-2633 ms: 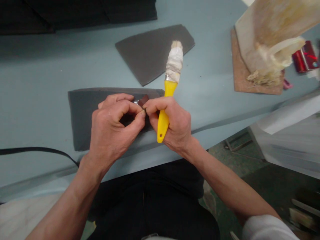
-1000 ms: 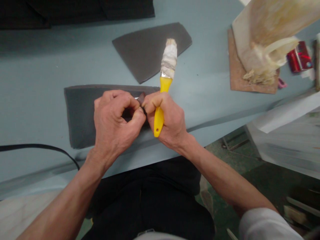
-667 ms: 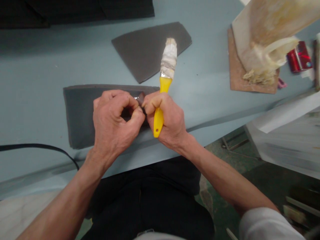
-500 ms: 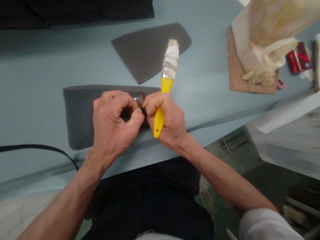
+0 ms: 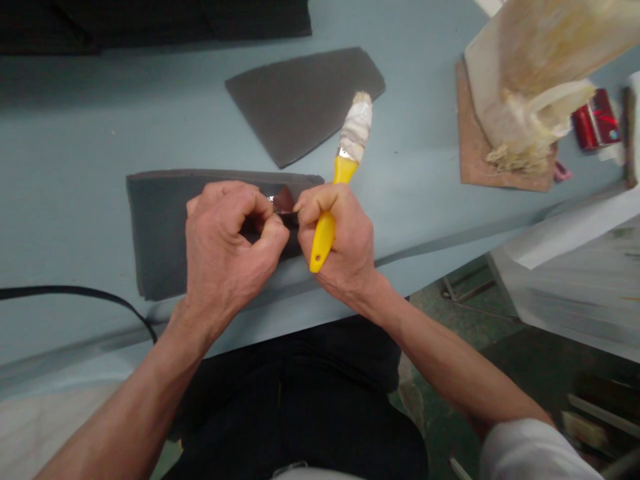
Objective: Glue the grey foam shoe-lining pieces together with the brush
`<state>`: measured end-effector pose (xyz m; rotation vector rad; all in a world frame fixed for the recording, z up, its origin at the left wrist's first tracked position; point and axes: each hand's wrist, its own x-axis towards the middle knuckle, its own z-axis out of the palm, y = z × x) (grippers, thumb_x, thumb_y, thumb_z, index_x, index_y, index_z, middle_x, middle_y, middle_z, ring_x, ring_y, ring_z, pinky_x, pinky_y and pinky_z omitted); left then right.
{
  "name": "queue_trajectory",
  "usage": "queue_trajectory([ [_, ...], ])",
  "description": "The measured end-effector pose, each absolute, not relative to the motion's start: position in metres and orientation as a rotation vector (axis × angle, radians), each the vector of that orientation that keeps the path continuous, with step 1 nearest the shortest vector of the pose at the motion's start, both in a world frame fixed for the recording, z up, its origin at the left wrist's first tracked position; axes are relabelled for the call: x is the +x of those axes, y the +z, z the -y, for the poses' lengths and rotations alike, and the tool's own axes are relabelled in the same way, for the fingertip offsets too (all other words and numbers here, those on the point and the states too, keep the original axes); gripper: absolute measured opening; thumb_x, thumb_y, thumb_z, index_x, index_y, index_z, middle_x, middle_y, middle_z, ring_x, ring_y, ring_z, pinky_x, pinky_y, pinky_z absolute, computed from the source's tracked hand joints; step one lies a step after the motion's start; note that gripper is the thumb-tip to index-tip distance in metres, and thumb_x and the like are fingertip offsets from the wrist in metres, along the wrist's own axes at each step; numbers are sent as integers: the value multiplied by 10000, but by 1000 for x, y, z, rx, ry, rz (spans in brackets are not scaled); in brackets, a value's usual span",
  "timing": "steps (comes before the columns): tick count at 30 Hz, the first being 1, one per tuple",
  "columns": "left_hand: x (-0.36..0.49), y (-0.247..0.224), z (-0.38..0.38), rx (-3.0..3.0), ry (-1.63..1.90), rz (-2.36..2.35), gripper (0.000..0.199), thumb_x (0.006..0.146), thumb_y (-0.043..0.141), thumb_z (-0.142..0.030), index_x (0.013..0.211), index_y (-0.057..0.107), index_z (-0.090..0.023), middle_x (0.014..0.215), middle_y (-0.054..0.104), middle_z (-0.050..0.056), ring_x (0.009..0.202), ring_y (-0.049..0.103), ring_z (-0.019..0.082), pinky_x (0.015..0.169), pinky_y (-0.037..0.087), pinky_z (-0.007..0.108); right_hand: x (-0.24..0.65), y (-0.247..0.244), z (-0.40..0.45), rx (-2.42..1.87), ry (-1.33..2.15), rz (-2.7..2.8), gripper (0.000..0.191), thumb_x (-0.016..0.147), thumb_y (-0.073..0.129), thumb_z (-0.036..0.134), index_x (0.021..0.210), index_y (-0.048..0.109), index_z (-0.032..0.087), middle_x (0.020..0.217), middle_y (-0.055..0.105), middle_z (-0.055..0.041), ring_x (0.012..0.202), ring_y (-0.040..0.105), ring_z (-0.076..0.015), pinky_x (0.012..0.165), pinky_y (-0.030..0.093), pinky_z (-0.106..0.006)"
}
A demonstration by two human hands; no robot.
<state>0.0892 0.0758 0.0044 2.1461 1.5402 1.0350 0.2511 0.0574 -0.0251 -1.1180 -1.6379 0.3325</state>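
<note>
My right hand is closed around a paintbrush with a yellow handle; its whitened, wrapped-looking bristle end points up and away. The thumb and forefinger of the same hand reach the edge of a small brown-and-black piece. From the other side my left hand pinches that piece between thumb and fingers; a shiny white mark shows beside the fingertips. Most of the piece is hidden by my hands. Beneath them lies a stack of dark grey sheets, roughly rectangular.
A loose grey sheet lies farther back on the blue table. At right, a glue-crusted plastic jug stands on a brown board, beside a red can. Black stacks fill the far left; a black strap lies nearer.
My right hand has shifted slightly right, and the brush has tilted right with it. More of the small brown-and-black piece shows between my hands. My left hand stays put.
</note>
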Motion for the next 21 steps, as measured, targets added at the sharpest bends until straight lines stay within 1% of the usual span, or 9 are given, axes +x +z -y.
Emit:
queue_trajectory([
  [9, 92, 14, -76, 2095, 918, -1605, 138, 827, 571, -270, 698, 527, -251, 756, 667, -25, 925, 675, 233, 883, 430, 423, 251, -23, -54, -1221, 440, 1574, 189, 916, 538, 97, 981, 487, 267, 880, 610, 17, 866, 648, -167, 829, 558, -354],
  [13, 93, 15, -75, 2097, 928, -1594, 143, 814, 552, -277, 682, 509, -247, 732, 660, -20, 904, 680, 232, 875, 439, 421, 251, -23, -54, -1246, 488, 1543, 190, 931, 546, 105, 999, 481, 271, 898, 621, 21, 875, 650, -165, 854, 579, -360],
  [18, 94, 15, -75, 2088, 922, -1629, 148, 823, 557, -281, 684, 519, -249, 736, 660, -21, 915, 683, 233, 866, 431, 431, 250, -25, -54, -1277, 443, 1503, 135, 975, 526, 143, 995, 485, 270, 890, 610, 22, 874, 658, -155, 861, 585, -356],
  [21, 93, 15, -75, 2087, 932, -1623, 142, 822, 563, -287, 691, 523, -252, 759, 674, -17, 937, 690, 243, 887, 444, 453, 251, -26, -55, -1272, 417, 1487, 126, 988, 527, 143, 1018, 512, 265, 903, 624, 23, 867, 662, -150, 850, 579, -344],
])
